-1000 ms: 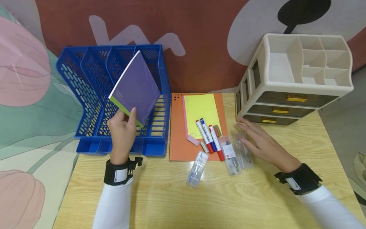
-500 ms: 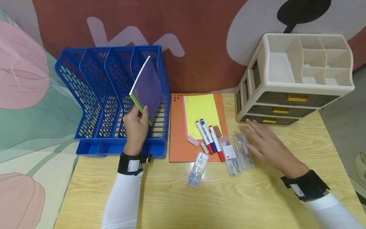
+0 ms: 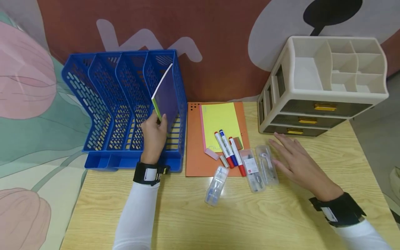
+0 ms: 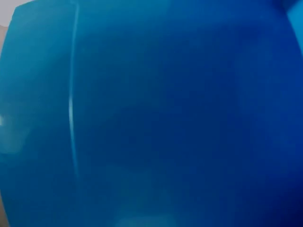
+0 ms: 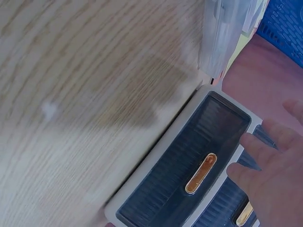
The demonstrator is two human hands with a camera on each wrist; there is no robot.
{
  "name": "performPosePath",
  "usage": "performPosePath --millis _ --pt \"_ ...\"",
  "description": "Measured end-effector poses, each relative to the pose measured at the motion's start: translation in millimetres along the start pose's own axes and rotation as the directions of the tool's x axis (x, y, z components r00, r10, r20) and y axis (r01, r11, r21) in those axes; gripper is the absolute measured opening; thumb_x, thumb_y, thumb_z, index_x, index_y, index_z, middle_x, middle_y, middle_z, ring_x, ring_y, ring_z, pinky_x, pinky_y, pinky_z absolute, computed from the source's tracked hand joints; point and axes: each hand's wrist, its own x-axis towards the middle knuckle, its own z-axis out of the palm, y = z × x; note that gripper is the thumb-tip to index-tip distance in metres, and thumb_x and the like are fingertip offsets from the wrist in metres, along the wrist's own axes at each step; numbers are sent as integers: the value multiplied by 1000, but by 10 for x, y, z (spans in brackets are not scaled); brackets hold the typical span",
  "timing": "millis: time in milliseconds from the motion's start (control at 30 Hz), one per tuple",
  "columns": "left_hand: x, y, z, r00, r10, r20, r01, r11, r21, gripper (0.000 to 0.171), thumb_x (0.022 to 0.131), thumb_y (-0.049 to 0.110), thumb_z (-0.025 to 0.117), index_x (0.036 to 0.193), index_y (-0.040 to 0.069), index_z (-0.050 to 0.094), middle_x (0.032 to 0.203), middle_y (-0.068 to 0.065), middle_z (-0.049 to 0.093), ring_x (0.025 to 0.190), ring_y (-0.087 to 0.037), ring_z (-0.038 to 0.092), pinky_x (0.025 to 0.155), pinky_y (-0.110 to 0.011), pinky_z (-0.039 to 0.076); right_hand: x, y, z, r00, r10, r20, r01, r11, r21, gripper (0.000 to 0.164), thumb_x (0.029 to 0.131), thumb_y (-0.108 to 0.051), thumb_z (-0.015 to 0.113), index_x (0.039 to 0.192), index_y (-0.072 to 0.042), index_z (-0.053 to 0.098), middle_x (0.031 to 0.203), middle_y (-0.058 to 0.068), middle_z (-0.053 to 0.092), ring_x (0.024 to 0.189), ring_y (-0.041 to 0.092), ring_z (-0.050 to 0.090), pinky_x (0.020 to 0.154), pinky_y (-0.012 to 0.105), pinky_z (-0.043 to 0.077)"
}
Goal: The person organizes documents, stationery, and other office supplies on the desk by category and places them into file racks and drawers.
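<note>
Pinching a purple notebook (image 3: 167, 99) by its near edge with the left grip (image 3: 153, 139), with fingers bent round toward the thumb. Holding it nearly upright, a little tilted, with white page edge and green strip in sight, in the rightmost of four compartments of a blue rack (image 3: 126, 161), near the right-hand wall. Cannot tell about contact with the slotted bottom. Showing just close, blurred blue in the left wrist view. Spreading the right grip (image 3: 302, 165) wide, with fingers nearly straight and nothing held, in front of a cream drawer unit (image 3: 334, 96) with dark drawer fronts and yellow handles. Lying just beside the thumb tip, as seen from above, next to a clear case (image 3: 266, 165); cannot tell about touching. Can see a labelled case (image 3: 251, 166) alongside on the wood-grain surface (image 3: 187, 222). Can also see, between rack and drawer unit, an orange folder (image 3: 194, 146) with a yellow notebook (image 3: 218, 119) on top, plus three markers (image 3: 227, 147) laid across both, near a pink block (image 3: 211, 154), a greyish block (image 3: 224, 161) and a brownish block (image 3: 238, 143). Can find another clear box (image 3: 216, 186) slanting across the folder's near edge.
</note>
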Motion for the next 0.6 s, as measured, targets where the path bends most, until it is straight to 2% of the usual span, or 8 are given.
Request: performPosePath --millis 133,233,400,600 --pt "50 -14 23 1000 0 8 0 1000 4 17 102 8 63 108 -5 71 76 -21 68 53 -27 55 49 -32 38 -17 0 14 1000 -6 -4 6 1000 13 65 98 -26 68 156 -11 45 166 18 34 151 41 34 127 61 18" --pt "86 -16 36 1000 -7 24 8 1000 -8 19 103 9 62 113 -4 71 81 -22 70 55 -28 58 50 -33 40 -27 -7 33 1000 2 4 -2 1000 18 66 97 -25 69 156 -11 45 166 18 34 150 43 35 124 65 21" --pt "123 -38 54 999 -41 36 41 999 -18 22 103 10 61 119 -3 70 91 -25 74 61 -30 64 52 -36 43 -37 -30 57 999 34 38 -35 999 27 68 97 -26 69 158 -14 42 167 17 32 150 44 35 125 65 20" --pt "145 -42 50 996 -66 60 67 998 -14 26 105 14 60 125 0 69 106 -26 75 78 -34 73 59 -41 51 -51 -34 68 998 38 40 -39 999 31 67 98 -27 68 158 -13 42 167 17 33 150 43 35 123 67 23"
